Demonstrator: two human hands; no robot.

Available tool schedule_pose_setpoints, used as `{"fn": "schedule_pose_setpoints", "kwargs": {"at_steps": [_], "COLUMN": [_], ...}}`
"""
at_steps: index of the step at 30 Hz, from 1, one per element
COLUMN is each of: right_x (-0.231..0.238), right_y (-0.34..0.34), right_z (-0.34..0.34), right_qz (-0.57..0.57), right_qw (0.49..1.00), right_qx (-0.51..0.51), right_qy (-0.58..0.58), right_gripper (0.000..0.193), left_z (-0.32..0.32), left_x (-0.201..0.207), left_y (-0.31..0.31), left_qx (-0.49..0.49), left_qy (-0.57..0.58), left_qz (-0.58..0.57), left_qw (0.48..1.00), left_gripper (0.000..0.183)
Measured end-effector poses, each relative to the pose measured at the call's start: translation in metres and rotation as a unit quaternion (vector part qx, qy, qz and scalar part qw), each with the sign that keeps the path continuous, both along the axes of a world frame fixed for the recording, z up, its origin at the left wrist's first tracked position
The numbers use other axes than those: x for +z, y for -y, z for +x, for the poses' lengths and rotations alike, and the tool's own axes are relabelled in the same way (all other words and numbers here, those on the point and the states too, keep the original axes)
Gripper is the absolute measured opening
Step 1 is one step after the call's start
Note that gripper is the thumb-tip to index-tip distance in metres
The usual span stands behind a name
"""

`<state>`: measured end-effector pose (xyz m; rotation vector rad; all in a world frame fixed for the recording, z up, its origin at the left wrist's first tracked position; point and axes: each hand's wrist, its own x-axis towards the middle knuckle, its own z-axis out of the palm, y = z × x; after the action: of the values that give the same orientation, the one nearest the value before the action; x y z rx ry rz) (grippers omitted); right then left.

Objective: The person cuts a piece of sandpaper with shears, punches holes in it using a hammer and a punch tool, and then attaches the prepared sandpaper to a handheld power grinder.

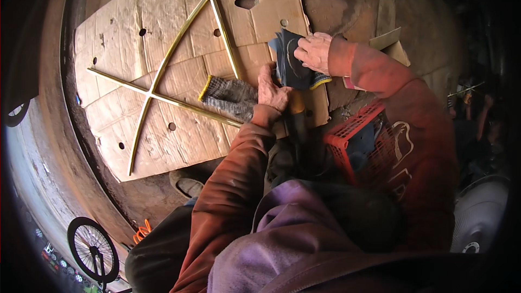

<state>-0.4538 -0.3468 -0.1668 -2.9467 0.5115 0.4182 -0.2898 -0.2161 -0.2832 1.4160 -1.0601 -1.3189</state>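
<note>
A small stack of dark, limp sheets (296,64), black and blue-grey like sandpaper, is between my hands. My right hand (315,51) is closed on its upper right side, fingers bent over the top sheet. My left hand (273,92) is closed at the stack's lower left edge, its fingertips partly hidden. A grey knitted glove (230,97) with a yellow cuff lies against my left hand. Another yellow-edged cuff (321,81) shows under the stack. Left of my hands lies a brass-coloured frame of curved and straight metal bars (178,43), crossing at one point.
A worn cardboard sheet (163,146) with holes lies under the frame. A red plastic crate (347,135) with blue-grey pieces in it stands near my right forearm. An open cardboard box (392,46) is beyond that arm. A spoked wheel (93,249) is at lower left.
</note>
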Motion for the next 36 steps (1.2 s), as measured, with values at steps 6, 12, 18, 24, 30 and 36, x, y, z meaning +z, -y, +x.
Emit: {"fn": "schedule_pose_setpoints", "kwargs": {"at_steps": [6, 12, 18, 24, 30, 36], "right_x": [0.002, -0.020, -0.003, 0.002, -0.015, -0.020], "right_y": [0.001, -0.015, -0.020, -0.002, -0.017, -0.026], "right_z": [0.007, 0.007, 0.008, 0.005, 0.000, -0.003], "right_qz": [-0.004, 0.223, 0.417, -0.006, 0.032, 0.173], "right_qw": [0.999, 0.897, 0.697, 0.999, 0.984, 0.898], "right_qx": [0.024, -0.378, -0.584, -0.036, -0.170, -0.402], "right_qy": [-0.042, -0.055, -0.009, -0.015, -0.033, 0.056], "right_gripper": [0.019, 0.036, 0.043, 0.032, 0.029, 0.038], "left_z": [-0.002, -0.002, 0.003, 0.000, 0.004, 0.001], "left_x": [-0.003, 0.009, -0.001, -0.006, 0.024, 0.021], "left_y": [-0.003, -0.001, 0.000, 0.000, 0.001, 0.001], "left_qx": [0.027, 0.016, 0.013, 0.019, -0.003, 0.016], "left_qy": [-0.103, -0.022, -0.015, -0.081, 0.017, 0.033], "left_qz": [0.013, -0.016, -0.050, -0.060, 0.000, -0.021], "left_qw": [0.994, 1.000, 0.999, 0.995, 1.000, 0.999], "left_gripper": [0.062, 0.057, 0.054, 0.053, 0.054, 0.059]}}
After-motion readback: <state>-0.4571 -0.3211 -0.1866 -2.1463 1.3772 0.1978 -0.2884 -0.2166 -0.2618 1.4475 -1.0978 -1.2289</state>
